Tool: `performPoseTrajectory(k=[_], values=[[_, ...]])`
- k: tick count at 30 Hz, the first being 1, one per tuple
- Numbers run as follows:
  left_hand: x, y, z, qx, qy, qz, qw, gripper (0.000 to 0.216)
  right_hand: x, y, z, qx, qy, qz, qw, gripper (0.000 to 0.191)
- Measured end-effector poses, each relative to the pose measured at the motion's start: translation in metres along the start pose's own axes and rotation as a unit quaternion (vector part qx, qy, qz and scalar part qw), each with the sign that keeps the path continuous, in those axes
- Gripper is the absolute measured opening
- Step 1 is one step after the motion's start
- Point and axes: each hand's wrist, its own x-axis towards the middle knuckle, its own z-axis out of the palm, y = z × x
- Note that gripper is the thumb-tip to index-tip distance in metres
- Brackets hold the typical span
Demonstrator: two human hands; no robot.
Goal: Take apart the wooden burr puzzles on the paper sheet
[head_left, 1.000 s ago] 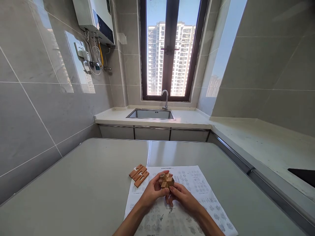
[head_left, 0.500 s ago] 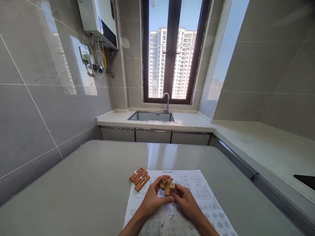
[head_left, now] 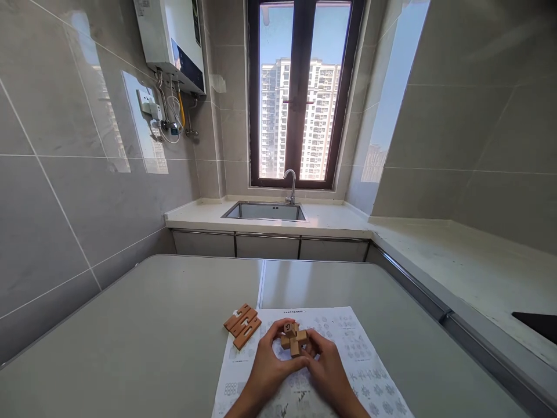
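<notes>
Hands are meeting low in the frame, at about 6 o'clock: the left hand (head_left: 268, 367) and the right hand (head_left: 327, 367) are both closing around a wooden interlocking puzzle (head_left: 293, 338), each grip pinching it from its own side. Fingertips are pressing on the small crossed blocks, the left thumb curling over the top at 11 o'clock of the puzzle, the right fingers wrapping the piece jutting toward 3 o'clock. The puzzle is sitting just above a printed instruction sheet (head_left: 357, 354); whether it is touching the paper I cannot tell. The sheet is lying flat on the grey tabletop (head_left: 152, 337), its rows of small diagrams spreading under and around both hands. At 10 o'clock from the puzzle, loose notched wooden pieces (head_left: 242, 320) are lying side by side, partly on the bare tabletop and overlapping the sheet's far-left corner, apart from both hands. Farther off at 12 o'clock a steel sink (head_left: 264, 211) with a curved faucet (head_left: 290, 184) is sitting in the white counter below a dark-framed window (head_left: 300, 93), and a white water heater (head_left: 169, 35) is hanging on the tiled wall at 11 o'clock
</notes>
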Motion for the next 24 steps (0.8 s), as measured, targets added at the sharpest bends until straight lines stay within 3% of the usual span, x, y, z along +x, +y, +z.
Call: performPoseTrajectory(k=[6,10,13,18,24], values=[[-0.003,0.01,-0.004,0.081,-0.025,0.055,0.995,0.056,-0.001,0.006,-0.003,-0.026,0.053,0.023,0.998,0.015],[-0.004,0.007,-0.001,0.101,-0.009,0.057,0.993,0.044,0.0,0.008,-0.001,-0.047,0.047,0.015,0.998,0.015],[-0.002,0.004,-0.002,0.093,-0.007,0.063,0.994,0.037,0.002,0.004,0.0,0.012,0.013,0.025,1.0,0.02],[0.002,0.003,-0.009,0.063,-0.053,0.062,0.995,0.041,0.007,0.001,-0.001,0.195,-0.038,0.082,0.977,0.045],[0.0,-0.001,-0.01,0.065,-0.083,0.042,0.994,0.05,0.008,-0.001,-0.006,0.199,-0.055,0.079,0.975,0.041]])
